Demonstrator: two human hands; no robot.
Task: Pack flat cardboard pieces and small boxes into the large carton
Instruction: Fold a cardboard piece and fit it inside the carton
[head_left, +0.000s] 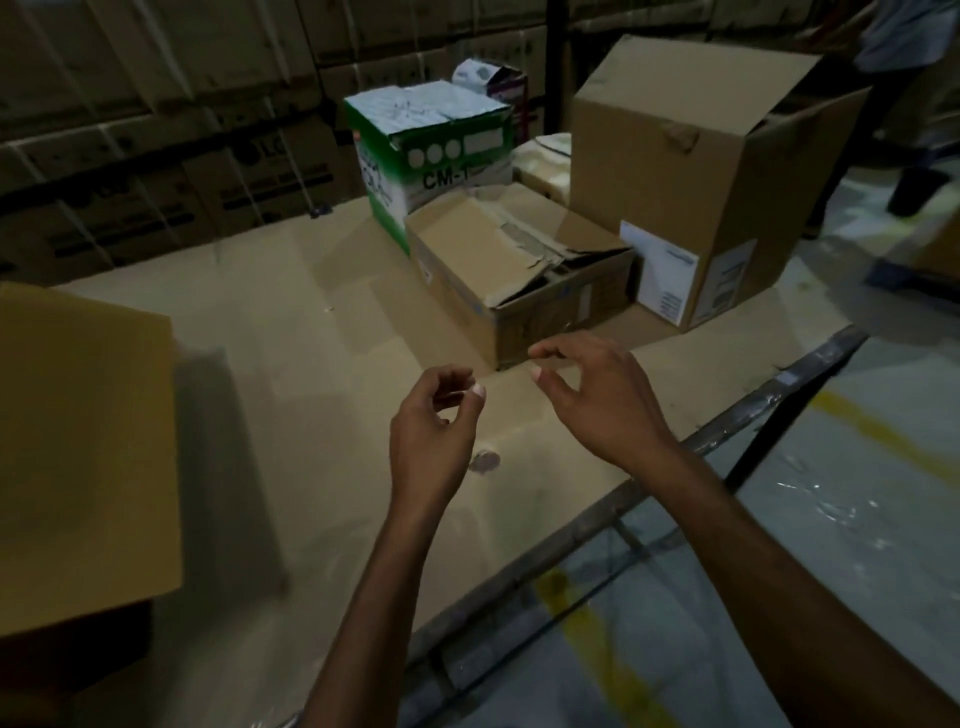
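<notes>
Both my hands hover above the cardboard-covered table (291, 374), holding nothing. My left hand (434, 431) has loosely curled fingers. My right hand (597, 400) has loosely bent fingers, just in front of a low brown box (519, 280) with torn, half-folded flaps. Behind that box stands a green and white box (421, 150) marked CM-1. A tall brown carton (696, 171) with a raised flap and white labels stands at the right. A flat cardboard piece (83, 457) fills the left foreground.
A pale small box (545, 161) sits between the green box and the tall carton. Stacked cartons (156, 130) line the back wall. The table's metal edge (727, 421) runs diagonally at right; beyond it is grey floor with yellow lines. A person's leg (919, 176) is at far right.
</notes>
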